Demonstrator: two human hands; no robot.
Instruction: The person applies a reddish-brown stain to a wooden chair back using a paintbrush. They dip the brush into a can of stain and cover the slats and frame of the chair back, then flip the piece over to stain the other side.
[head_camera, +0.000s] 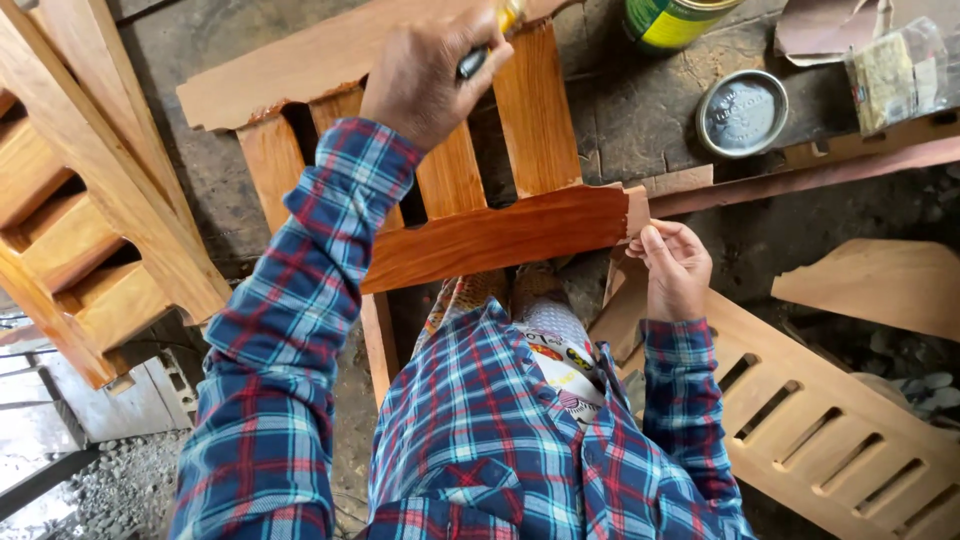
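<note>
A slatted frame of reddish-brown wood (470, 190), with two crossbars joined by upright slats, lies flat on the grey concrete floor (620, 120) in front of the person. Its near crossbar looks glossy and darker than the pale far crossbar.

The left hand (432, 72) reaches over the far crossbar of that frame, its grip closed around a dark brush handle with a yellow band (492, 40); the brush head is cut off by the top edge, so what it touches cannot be told. The left sleeve is blue and red plaid.

The right hand (675, 268) sits at the right end of the frame's near crossbar, fingers loosely curled with the tips touching the end of the wood and a small brown scrap (637, 210) pressed against it. How firmly this grip holds cannot be told.

Beyond the frame's right side stands an open tin with a green and yellow label (672, 20), and beside it lies a round grey metal lid (742, 112). Further right of the lid rests a clear plastic packet (897, 72).

Left of the frame stands a larger pale wooden slatted piece (90, 210). Right of the frame, near the right hand, lies an unfinished wooden panel with a row of narrow slots (830, 440), and a curved pale wood offcut (880, 285) lies beyond it.
</note>
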